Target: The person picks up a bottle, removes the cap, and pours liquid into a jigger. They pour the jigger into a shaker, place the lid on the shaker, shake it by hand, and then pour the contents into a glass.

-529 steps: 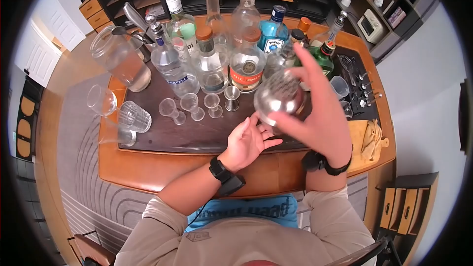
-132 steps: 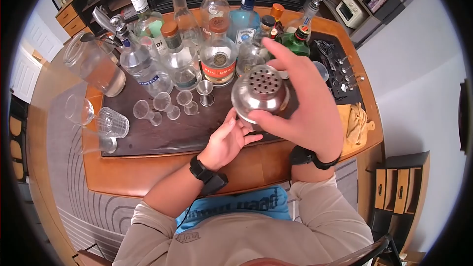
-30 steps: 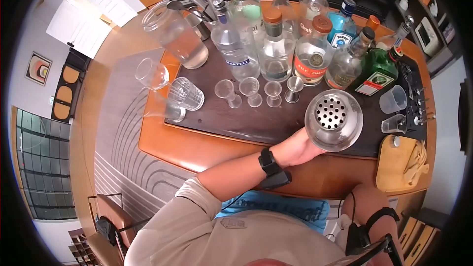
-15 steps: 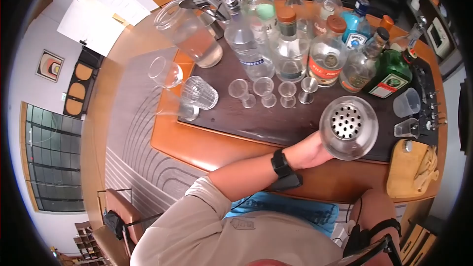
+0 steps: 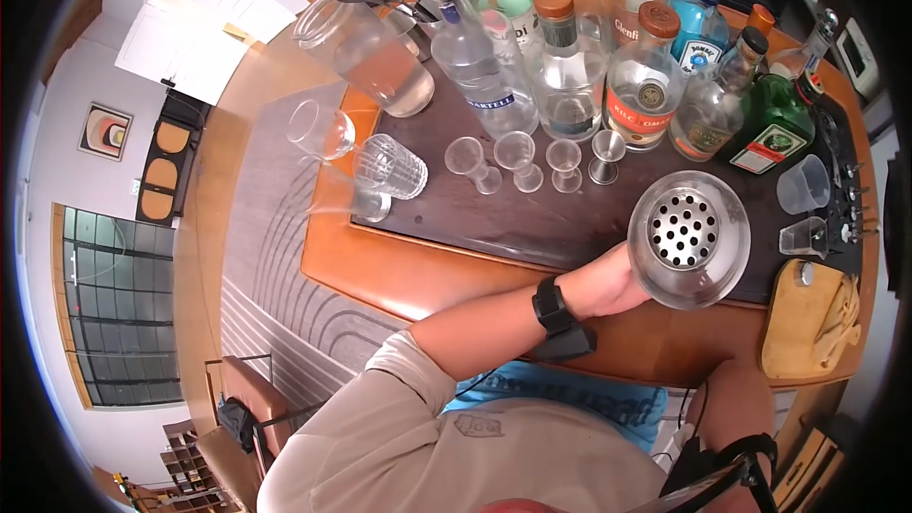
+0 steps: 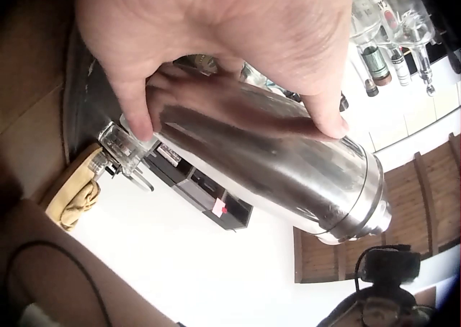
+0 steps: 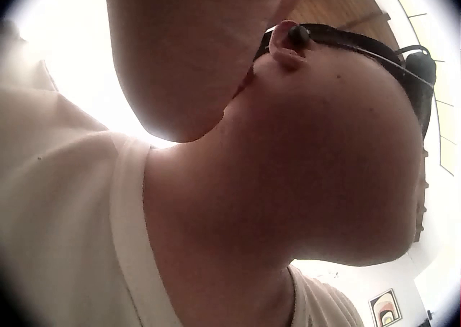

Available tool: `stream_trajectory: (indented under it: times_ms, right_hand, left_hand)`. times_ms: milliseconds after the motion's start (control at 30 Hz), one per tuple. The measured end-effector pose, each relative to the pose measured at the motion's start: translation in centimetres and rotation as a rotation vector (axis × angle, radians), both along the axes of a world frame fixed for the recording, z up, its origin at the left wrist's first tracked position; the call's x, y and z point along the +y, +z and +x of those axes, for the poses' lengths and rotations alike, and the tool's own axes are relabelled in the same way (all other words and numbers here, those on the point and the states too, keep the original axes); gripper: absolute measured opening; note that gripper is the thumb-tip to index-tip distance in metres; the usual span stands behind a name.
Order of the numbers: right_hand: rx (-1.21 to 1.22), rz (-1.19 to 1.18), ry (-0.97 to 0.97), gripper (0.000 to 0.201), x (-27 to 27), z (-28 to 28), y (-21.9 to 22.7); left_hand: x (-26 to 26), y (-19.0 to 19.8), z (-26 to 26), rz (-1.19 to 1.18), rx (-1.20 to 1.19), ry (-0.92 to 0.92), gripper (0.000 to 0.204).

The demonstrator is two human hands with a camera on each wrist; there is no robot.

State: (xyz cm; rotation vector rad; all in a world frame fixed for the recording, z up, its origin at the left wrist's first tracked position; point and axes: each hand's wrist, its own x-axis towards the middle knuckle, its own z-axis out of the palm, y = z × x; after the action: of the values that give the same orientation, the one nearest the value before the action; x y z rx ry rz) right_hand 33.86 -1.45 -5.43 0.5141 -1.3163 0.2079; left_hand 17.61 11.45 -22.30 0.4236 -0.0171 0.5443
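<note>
While the left hand point(image 5: 608, 285) grips the shaker point(image 6: 288, 168), thumb and fingers curled round the metal body, the holed top point(image 5: 682, 231) faces the head camera. That hand lies at 8 o'clock from the shaker, which shows against the near part of the mat point(image 5: 456, 218); the left wrist view has it tilted, top end towards 4 o'clock.

Counting from the shaker in the head view, the jigger point(image 5: 606, 154) is near, between 10 and 11 o'clock, with three small glasses point(image 5: 514, 149) farther along at 10. The green bottle point(image 5: 777, 123) is at 1, a plastic cup point(image 5: 804, 183) at 2, and the board point(image 5: 793, 328), bearing a metal cap point(image 5: 806, 273), at 4. The jug point(image 5: 380, 62) is well apart at 10.

Only part of the right hand point(image 7: 194, 60) shows, at 11 o'clock in the right wrist view, beside the neck point(image 7: 216, 190); I cannot tell how its fingers lie.
</note>
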Motion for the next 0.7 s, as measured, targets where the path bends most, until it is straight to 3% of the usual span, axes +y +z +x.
stream_trajectory:
  times_ms: [533,700]
  right_hand:
    - [-0.018,-0.049,0.362,0.018,5.3,-0.2,-0.2]
    - [-0.120,-0.093,0.368,0.020,5.1,1.9,2.8]
  left_hand:
    - [-0.1,0.3,0.2,0.056,0.074,0.062,0.064]
    - [0.0,1.0,0.3,0.020,0.012,0.084,0.059]
